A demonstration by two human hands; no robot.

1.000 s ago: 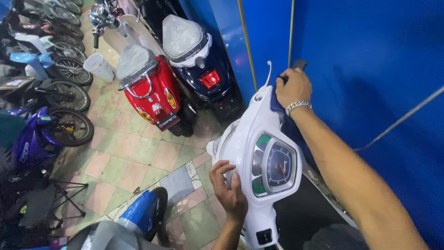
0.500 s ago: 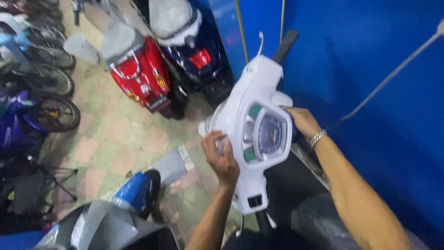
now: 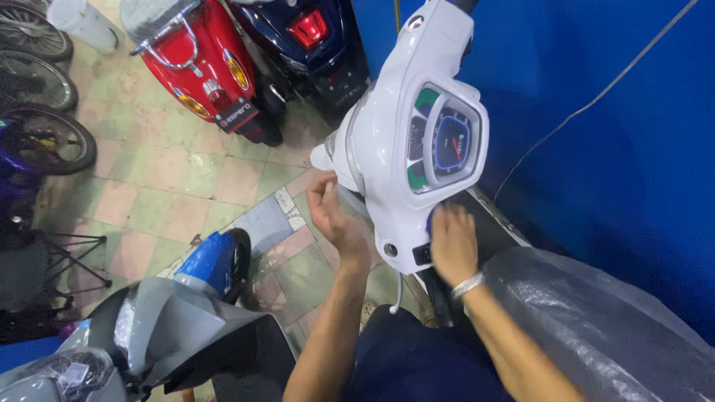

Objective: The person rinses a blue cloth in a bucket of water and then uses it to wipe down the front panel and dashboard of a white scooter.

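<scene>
At frame centre, your left hand (image 3: 335,216) clamps its grip on the white scooter handlebar cover's (image 3: 406,149) left edge, steadying it, while your right hand (image 3: 453,242) presses closed against its lower right end.

I see even, fairly bright indoor light from overhead, with soft shadows under the scooters. Glare sits on the white handlebar cover (image 3: 387,141) and the plastic wrap (image 3: 596,327). My left hand (image 3: 335,216) and right hand (image 3: 453,246) look slightly motion-blurred. Edges bend with wide-angle distortion; the left corner darkens.
</scene>
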